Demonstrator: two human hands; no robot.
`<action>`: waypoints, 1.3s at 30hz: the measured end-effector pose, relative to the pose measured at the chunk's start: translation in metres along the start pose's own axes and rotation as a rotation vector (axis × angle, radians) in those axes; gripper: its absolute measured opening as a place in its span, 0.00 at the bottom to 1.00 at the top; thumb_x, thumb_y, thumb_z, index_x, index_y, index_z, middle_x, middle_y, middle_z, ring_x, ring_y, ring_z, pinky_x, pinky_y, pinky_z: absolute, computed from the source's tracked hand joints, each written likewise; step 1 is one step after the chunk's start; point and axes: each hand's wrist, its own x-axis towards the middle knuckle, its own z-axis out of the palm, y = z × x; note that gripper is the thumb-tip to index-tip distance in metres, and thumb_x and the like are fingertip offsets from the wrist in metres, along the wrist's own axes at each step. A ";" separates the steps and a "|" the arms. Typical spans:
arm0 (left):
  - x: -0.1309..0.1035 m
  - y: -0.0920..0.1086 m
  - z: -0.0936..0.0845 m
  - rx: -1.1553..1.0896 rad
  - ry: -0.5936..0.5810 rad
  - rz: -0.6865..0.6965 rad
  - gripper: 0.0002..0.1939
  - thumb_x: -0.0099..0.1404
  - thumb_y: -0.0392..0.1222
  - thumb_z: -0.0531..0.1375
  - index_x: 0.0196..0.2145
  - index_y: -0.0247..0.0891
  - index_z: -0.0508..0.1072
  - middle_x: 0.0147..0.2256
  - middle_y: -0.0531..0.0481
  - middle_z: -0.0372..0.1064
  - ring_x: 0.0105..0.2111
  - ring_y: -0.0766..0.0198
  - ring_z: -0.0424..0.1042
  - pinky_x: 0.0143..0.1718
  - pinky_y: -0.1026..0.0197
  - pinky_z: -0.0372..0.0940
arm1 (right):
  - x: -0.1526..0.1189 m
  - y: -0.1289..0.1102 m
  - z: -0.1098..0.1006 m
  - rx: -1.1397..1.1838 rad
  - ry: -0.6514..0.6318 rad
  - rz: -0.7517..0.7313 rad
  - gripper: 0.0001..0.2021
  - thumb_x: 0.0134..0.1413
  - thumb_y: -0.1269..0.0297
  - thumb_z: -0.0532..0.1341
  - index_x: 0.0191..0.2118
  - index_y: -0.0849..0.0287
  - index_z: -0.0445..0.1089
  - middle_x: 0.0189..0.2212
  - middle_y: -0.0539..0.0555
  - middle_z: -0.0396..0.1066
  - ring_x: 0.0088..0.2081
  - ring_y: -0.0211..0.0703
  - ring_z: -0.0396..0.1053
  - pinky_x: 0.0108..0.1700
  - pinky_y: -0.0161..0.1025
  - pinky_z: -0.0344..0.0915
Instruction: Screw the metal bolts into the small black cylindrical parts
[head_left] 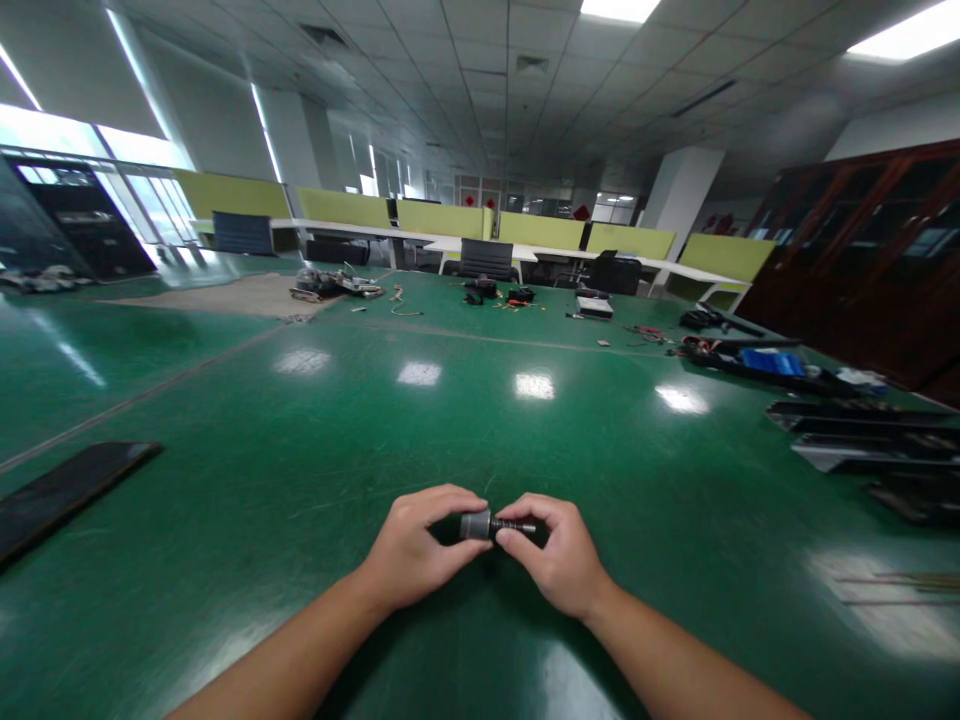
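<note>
Low in the middle, both hands meet at a small grey cylindrical part (pixel 475 525) held level above the green surface. A thin shaft (pixel 517 526) with dark, coil-like ridges and a bright metal tip sticks out of its right end. My left hand (pixel 420 545) is closed round the cylinder, thumb below and fingers above. The thumb and index finger of my right hand (pixel 559 550) pinch the ridged shaft near where it joins the cylinder. Whether the ridges are a spring or a thread is too small to tell.
A dark flat panel (pixel 71 495) lies at the left on the green surface (pixel 375 420). Black metal parts (pixel 870 440) and thin rods (pixel 900 590) are at the right. Farther off are a parts heap (pixel 334 282), a white box (pixel 595 307), cables (pixel 649 333) and chairs (pixel 486 258).
</note>
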 end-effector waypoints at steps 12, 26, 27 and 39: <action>0.000 0.000 -0.001 0.030 0.008 0.005 0.15 0.58 0.41 0.69 0.44 0.42 0.77 0.40 0.47 0.76 0.40 0.60 0.76 0.45 0.60 0.71 | 0.000 0.001 -0.001 0.018 0.000 0.037 0.04 0.55 0.67 0.65 0.35 0.59 0.77 0.28 0.51 0.75 0.31 0.42 0.70 0.35 0.36 0.62; 0.000 -0.001 -0.002 0.034 0.005 -0.009 0.15 0.58 0.41 0.69 0.44 0.43 0.76 0.42 0.49 0.76 0.41 0.62 0.76 0.46 0.61 0.70 | -0.001 0.002 0.002 0.027 0.023 0.030 0.04 0.54 0.65 0.66 0.35 0.59 0.75 0.27 0.51 0.72 0.30 0.41 0.68 0.33 0.36 0.62; 0.000 -0.001 -0.002 0.035 0.004 -0.008 0.16 0.58 0.41 0.69 0.45 0.44 0.76 0.42 0.49 0.76 0.41 0.62 0.76 0.46 0.61 0.70 | -0.001 0.002 0.002 0.022 0.027 0.031 0.04 0.54 0.65 0.66 0.34 0.59 0.75 0.27 0.51 0.72 0.30 0.41 0.68 0.33 0.36 0.62; 0.001 -0.002 -0.003 0.052 0.005 -0.006 0.16 0.59 0.41 0.69 0.45 0.43 0.76 0.42 0.48 0.76 0.42 0.60 0.76 0.47 0.59 0.70 | -0.001 0.001 0.001 -0.009 0.053 0.034 0.04 0.55 0.65 0.65 0.34 0.59 0.76 0.26 0.51 0.72 0.29 0.41 0.68 0.33 0.36 0.62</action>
